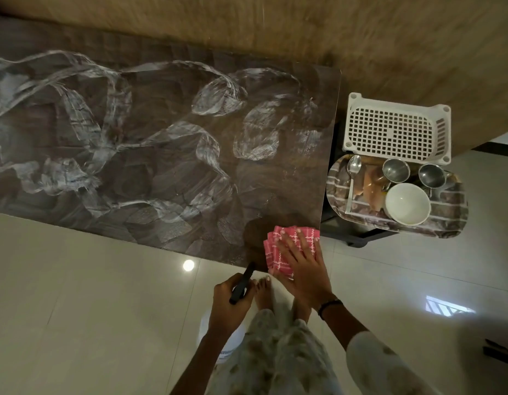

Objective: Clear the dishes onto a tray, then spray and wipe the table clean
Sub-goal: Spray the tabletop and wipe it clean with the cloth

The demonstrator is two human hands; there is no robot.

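The dark brown table (167, 155) is streaked with white foamy smears across most of its top. My right hand (301, 260) presses flat, fingers spread, on a folded pink checked cloth (278, 246) at the table's near right corner. My left hand (233, 303) grips the black trigger head of a white spray bottle (218, 337), held low off the table's front edge. To the right, a patterned tray (446, 220) carries a spoon (353, 172), two steel cups (396, 170), a white bowl (407, 204) and a brownish item.
A white perforated plastic crate (395, 129) sits behind the tray on a dark low stand. A wooden wall runs behind the table. Pale glossy floor tiles (90, 295) lie in front, with my bare feet (264, 292) just below the table corner.
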